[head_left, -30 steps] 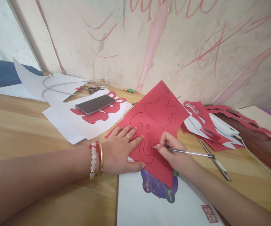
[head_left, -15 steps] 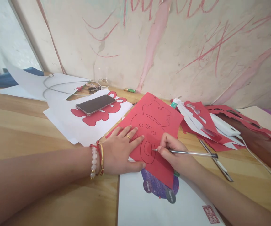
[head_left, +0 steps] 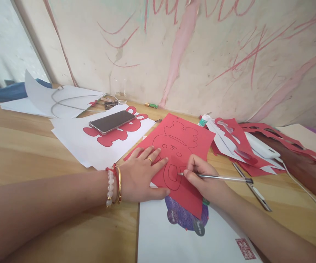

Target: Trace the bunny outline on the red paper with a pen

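A sheet of red paper (head_left: 187, 197) with a rabbit outlined on it lies partly over a white pad (head_left: 158, 233) that bears a purple picture. Spread flat, my left hand (head_left: 143, 177) presses on the sheet's left side, fingers apart. My right hand (head_left: 206, 177) pinches a clear-barrelled pen (head_left: 224, 178), its tip touching the paper at one ear of the drawn rabbit. To the left, a red rabbit cutout (head_left: 110, 138) rests on white paper (head_left: 72, 146), partly covered by a smartphone (head_left: 112, 121).
Red and white paper scraps (head_left: 234, 140) lie at the right with a white charger (head_left: 264, 146) and its cable. A utility knife (head_left: 256, 195) is beside my right forearm. A glue stick (head_left: 204, 120), a glass (head_left: 120, 95) and a battery (head_left: 151, 105) stand or lie near the wall.
The far edge of the red sheet has bent down slightly toward me. At the left, a lifted white sheet has shifted its curled corner. Both hands and the pen look almost still.
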{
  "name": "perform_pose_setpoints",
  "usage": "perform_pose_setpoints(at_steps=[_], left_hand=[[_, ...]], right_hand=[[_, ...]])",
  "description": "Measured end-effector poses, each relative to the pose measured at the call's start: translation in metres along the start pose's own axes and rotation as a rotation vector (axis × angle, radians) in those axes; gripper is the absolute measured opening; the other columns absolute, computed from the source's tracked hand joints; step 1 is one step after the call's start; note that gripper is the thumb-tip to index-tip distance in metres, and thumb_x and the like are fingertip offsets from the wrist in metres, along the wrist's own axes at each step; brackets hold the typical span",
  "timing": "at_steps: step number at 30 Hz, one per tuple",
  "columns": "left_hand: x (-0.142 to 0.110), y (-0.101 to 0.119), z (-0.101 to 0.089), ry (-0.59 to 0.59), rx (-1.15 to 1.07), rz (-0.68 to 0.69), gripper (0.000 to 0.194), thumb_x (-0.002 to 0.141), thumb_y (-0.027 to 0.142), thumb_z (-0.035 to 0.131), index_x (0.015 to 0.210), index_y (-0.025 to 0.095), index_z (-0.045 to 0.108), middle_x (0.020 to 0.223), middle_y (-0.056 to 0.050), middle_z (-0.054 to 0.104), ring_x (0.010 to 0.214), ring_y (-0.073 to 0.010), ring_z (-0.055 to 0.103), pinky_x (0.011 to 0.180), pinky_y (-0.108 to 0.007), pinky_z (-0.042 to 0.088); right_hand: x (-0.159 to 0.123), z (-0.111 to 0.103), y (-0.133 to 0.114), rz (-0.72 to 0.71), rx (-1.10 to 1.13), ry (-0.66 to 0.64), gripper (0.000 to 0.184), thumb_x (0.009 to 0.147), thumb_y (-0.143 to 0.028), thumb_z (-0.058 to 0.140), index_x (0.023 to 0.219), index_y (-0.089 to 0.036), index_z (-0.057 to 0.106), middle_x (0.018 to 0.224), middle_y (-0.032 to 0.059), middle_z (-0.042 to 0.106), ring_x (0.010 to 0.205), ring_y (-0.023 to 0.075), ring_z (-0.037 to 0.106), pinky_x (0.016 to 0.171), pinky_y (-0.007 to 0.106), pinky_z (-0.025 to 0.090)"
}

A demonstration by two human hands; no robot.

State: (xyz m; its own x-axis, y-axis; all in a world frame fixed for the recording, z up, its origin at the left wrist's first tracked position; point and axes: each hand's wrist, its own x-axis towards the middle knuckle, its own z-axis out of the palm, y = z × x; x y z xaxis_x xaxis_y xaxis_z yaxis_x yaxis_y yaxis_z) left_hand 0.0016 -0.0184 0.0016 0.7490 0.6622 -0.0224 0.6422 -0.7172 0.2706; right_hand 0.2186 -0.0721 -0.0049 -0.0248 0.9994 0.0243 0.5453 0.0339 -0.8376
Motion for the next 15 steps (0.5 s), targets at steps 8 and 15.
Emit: perform_pose_setpoints(at_steps=[8, 15], left_hand=[[0.0009, -0.0006, -0.0012, -0.026, 0.024, 0.023, 0.08, 0.083, 0.074, 0.034, 0.147, 0.025, 0.034, 0.156, -0.012, 0.019, 0.143, -0.037, 0.014, 0.108, -0.059, 0.024], [0.0004, 0.0009, -0.0038, -0.009, 0.011, 0.029, 0.078, 0.084, 0.072, 0.038, 0.145, 0.024, 0.038, 0.155, -0.012, 0.023, 0.141, -0.04, 0.019, 0.108, -0.058, 0.025]], right_hand=[[0.0002, 0.0003, -0.0012, 0.035, -0.008, 0.041, 0.023, 0.082, -0.024, 0.053, 0.069, -0.023, 0.035, 0.054, -0.0082, 0.034, 0.048, 0.0096, 0.032, 0.044, 0.021, 0.026], [-0.0014, -0.0006, -0.0043, 0.021, 0.0, 0.0, 0.022, 0.08, -0.023, 0.053, 0.068, -0.023, 0.035, 0.056, -0.0076, 0.034, 0.051, 0.0101, 0.031, 0.045, 0.022, 0.028]])
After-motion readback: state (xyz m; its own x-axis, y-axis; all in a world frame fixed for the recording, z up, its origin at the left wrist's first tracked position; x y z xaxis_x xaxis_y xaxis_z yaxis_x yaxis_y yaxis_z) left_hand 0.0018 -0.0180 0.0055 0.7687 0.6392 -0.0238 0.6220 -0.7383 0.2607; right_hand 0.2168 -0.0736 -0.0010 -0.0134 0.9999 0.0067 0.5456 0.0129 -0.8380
